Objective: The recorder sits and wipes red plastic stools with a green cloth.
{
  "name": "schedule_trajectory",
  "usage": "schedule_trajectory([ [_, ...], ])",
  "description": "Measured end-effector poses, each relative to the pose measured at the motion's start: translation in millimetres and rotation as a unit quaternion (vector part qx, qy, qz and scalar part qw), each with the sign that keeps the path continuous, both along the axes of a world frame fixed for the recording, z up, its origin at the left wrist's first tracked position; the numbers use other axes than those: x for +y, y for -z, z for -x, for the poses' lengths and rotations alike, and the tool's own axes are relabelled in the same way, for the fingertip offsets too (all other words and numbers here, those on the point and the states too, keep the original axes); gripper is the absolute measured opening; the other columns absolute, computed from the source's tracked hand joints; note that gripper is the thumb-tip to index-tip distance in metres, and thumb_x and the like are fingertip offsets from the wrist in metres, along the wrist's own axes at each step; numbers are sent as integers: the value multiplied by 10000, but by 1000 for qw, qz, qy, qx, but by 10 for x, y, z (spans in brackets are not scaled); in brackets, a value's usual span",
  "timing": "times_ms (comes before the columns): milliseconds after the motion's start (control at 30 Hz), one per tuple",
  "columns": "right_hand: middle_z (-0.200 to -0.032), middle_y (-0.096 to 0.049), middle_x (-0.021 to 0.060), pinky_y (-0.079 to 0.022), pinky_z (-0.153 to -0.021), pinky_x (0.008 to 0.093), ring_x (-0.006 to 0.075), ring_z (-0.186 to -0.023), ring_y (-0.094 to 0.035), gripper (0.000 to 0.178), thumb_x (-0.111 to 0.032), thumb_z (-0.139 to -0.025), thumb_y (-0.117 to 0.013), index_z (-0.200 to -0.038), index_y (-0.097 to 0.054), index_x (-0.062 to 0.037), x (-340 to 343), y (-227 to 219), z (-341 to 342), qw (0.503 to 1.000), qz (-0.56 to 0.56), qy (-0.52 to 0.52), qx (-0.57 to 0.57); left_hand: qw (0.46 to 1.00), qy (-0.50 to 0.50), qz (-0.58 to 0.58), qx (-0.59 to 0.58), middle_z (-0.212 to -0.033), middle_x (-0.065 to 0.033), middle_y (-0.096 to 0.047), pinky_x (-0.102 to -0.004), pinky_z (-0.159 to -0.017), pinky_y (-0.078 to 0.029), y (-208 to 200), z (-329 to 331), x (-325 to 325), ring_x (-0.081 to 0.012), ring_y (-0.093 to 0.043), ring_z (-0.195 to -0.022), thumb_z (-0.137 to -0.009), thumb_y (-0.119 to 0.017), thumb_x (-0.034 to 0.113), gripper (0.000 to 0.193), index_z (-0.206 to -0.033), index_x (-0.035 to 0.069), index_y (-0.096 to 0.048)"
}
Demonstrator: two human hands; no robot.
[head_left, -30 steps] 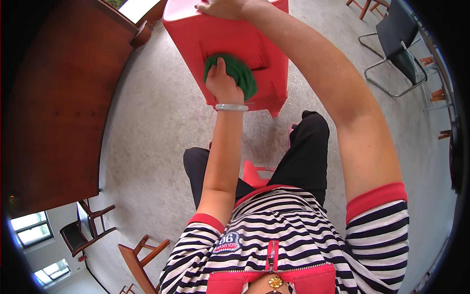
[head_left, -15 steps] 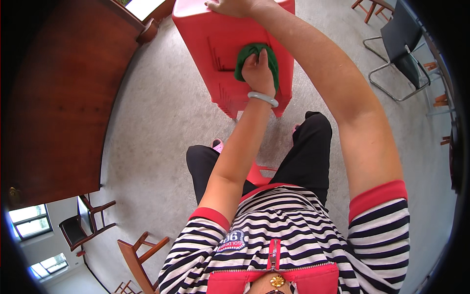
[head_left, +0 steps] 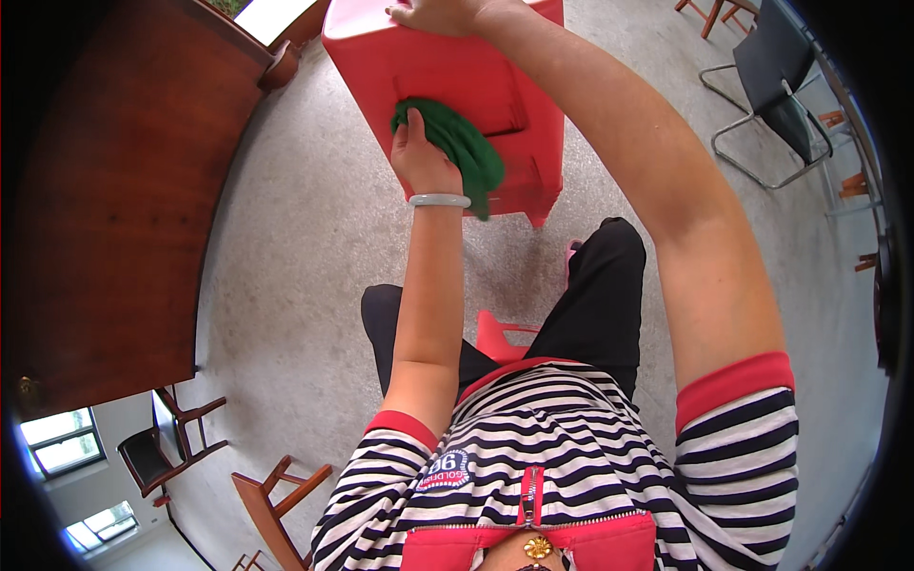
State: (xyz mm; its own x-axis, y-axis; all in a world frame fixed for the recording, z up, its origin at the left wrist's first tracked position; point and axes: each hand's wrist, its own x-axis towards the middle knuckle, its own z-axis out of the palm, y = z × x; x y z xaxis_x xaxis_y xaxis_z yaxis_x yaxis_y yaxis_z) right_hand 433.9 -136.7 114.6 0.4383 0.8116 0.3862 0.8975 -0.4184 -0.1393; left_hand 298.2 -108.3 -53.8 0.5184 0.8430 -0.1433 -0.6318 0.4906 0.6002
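In front of my knees stands a tall red plastic stool (head_left: 381, 59), with recessed lines in its side panel. My left hand (head_left: 419, 157) is closed on a bunched green cloth (head_left: 466, 150) and presses it against the left part of that panel. The loose end of the cloth hangs toward the lower right. At the stool's top edge, my right hand (head_left: 443, 13) grips the rim; the picture's upper border cuts off part of it, so some fingers are hidden.
I sit on a low red seat (head_left: 493, 338). A large brown wooden panel (head_left: 133, 190) stands on the left. Black chairs (head_left: 776, 86) are at the right, and wooden chairs (head_left: 271, 509) at the lower left. Grey floor (head_left: 286, 219) lies around the stool.
My left hand has slid the green cloth leftward and slightly down across the stool's side panel. My right hand keeps its place on the rim, and the stool appears slightly shifted left.
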Motion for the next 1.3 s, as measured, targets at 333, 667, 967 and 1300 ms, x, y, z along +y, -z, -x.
schedule_trajectory([
  [333,-1173,-680,206,-470,-990,454,343,-1132,-635,448,-389,-944,-448,-1178,-652,-65,-4,-17,20,1000,-14,-2,14,987,71,-124,68,-863,-5,-637,-279,-658,-485,225,-128,-321,-116,-568,-734,-963,-629,102,102,-880,49,-604],
  [667,-1170,-676,212,-472,-981,466,359,-1116,-636,455,-407,-947,-448,-1149,-665,-62,-27,-57,36,999,-3,8,36,971,217,78,63,-925,-41,-657,-320,-782,-510,505,-291,-347,-170,-624,-838,-929,-680,123,89,-980,62,-640],
  [967,-1169,-680,210,-471,-981,477,354,-1118,-638,456,-387,-943,-437,-1150,-661,-48,28,-47,13,1000,0,-9,13,978,133,156,26,-994,-82,-675,-363,-877,-534,591,154,458,-206,-637,-942,-967,-648,161,159,-1057,32,-623],
  [1300,-1147,-685,217,-476,-977,476,359,-1094,-651,442,-352,-958,-406,-1148,-655,-41,17,7,-28,1000,-25,-12,5,979,180,91,-8,-967,-44,-686,-307,-807,-550,578,-263,-311,-175,-658,-889,-954,-668,145,86,-998,77,-638],
])
